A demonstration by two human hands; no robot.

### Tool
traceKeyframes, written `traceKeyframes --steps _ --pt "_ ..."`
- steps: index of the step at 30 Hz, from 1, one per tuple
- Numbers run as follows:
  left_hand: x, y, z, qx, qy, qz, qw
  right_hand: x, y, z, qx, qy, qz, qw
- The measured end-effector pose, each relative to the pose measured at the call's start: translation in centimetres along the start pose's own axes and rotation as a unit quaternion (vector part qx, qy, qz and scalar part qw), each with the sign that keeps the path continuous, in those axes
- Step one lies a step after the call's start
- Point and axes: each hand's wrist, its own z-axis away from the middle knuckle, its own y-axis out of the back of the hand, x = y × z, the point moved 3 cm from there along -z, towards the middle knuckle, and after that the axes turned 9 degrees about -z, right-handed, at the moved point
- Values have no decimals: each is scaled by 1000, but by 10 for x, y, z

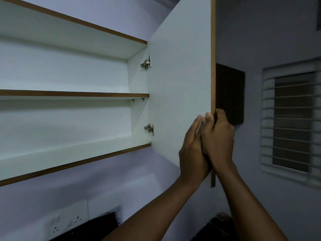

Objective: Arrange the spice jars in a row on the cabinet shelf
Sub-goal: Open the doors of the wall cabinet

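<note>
Gripping the open cabinet door [180,84] edge, right hand [218,136] fingers curl round it (left hand [192,152] lies flat alongside, fingers straight).

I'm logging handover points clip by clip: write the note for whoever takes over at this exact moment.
Right hand grips the free edge of the open cabinet door, fingers wrapped behind it. Left hand lies against the door's inner face beside the right, fingers straight.
Middle shelf and bottom shelf show no jars; no spice jars appear anywhere in view.
Done: cabinet open.
Left: fetch the jars and line them up in a row on a shelf.
</note>
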Motion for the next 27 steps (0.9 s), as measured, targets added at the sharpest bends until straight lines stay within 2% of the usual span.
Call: traceKeyframes --steps 3,7,11,14,17,19,22,25,27 --pt "6 -26 -5 -82 -12 12 996 30 11 -22 3 -35 9 999" --pt "-2 -58 -6 -151 1 29 988 64 22 -50 -13 -86 48 995" --pt "-5 -77 -3 -197 54 22 979 81 27 -65 -22 -111 53 992" --pt "-7 -68 -4 -193 18 6 981 77 26 -60 -1 -121 42 992" --pt "-16 -39 0 -191 -4 -1 982 56 21 -31 72 -47 49 995" --pt "-30 -13 11 -175 7 -11 984 39 9 1 85 22 30 996" --pt "-62 35 45 -156 50 -26 986 35 -27 59 6 33 -24 999" --pt "-100 84 95 -159 111 -52 980 42 -73 134 -116 -22 -62 991" --pt "-130 118 139 -155 168 -76 970 48 -108 198 -208 -76 -83 972"
